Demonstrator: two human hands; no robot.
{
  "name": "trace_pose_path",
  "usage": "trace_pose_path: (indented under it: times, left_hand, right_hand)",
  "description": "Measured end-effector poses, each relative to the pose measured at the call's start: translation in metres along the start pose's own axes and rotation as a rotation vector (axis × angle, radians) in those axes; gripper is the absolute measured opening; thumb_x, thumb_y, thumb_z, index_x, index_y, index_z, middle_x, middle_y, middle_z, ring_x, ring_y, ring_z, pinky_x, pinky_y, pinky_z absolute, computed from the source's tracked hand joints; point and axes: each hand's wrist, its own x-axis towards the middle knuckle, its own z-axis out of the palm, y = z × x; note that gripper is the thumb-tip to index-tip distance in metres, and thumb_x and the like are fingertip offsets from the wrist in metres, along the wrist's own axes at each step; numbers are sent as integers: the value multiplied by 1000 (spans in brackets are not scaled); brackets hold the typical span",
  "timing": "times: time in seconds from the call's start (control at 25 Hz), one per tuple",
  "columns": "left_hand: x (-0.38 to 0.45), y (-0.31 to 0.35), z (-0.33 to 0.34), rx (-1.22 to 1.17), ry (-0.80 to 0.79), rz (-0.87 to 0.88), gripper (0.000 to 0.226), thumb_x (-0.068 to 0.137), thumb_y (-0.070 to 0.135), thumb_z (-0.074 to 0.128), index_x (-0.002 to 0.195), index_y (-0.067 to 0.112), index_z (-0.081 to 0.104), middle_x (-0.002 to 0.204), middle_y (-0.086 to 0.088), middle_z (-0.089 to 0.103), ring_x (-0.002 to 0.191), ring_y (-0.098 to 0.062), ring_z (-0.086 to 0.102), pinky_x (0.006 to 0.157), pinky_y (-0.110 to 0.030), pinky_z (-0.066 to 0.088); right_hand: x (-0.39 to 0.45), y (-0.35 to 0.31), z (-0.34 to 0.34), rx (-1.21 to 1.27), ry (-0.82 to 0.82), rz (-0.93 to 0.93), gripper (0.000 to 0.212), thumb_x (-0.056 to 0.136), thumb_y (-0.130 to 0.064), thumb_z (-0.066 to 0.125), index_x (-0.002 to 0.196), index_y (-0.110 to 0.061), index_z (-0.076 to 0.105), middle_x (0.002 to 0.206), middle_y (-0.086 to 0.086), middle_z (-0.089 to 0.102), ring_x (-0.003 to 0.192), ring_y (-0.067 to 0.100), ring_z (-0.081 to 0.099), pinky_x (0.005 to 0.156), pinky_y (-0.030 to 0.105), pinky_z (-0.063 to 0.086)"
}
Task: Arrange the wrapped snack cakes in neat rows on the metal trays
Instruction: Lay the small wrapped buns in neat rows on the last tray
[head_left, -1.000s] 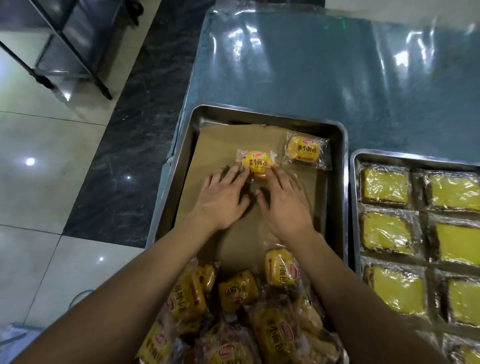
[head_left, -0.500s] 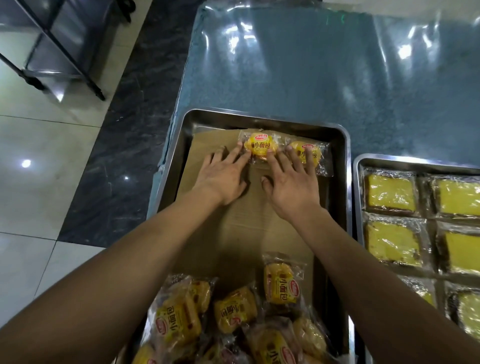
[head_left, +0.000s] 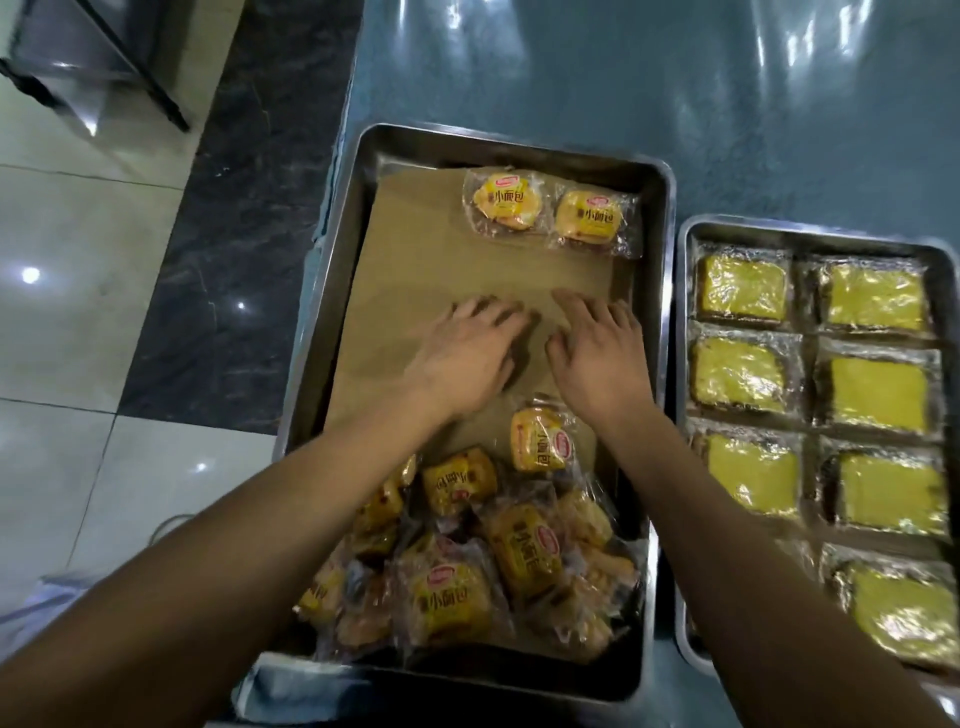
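Two wrapped snack cakes sit side by side at the far right of your paper-lined tray. Your left hand and right hand hover mid-tray, fingers spread, seemingly empty though blurred; the loose pile fills its near end.

My left hand and right hand blur at the fingertips. The right tray runs off the picture's right edge. Heaped cakes overlap, hiding those beneath.

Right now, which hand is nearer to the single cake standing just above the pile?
Right. The right hand hovers just above that cake; the left hand lies farther, up-left.
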Motion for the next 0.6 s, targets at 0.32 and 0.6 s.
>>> trace_pose_path:
  times: [0.32, 0.6]
  left_hand:
    - [-77, 30, 49, -30, -152, 10, 60, 103, 37, 38, 157, 32, 15, 162, -2, 25, 147, -30, 24, 121, -46, 18]
    - [-96, 41, 52, -62, -96, -118, 64, 102, 39, 41, 158, 21, 16, 153, -5, 38, 141, -28, 32, 120, -45, 23]
  right_hand:
    - [-110, 5, -10, 11, -9, 187, 18, 93, -30, 57, 106, -19, 62, 105, 4, 61, 105, 28, 55, 91, 45, 41]
    - [-118, -7, -12, -72, -68, 260, 25, 98, -40, 50, 118, -25, 56, 102, 3, 70, 110, 29, 59, 99, 45, 37]
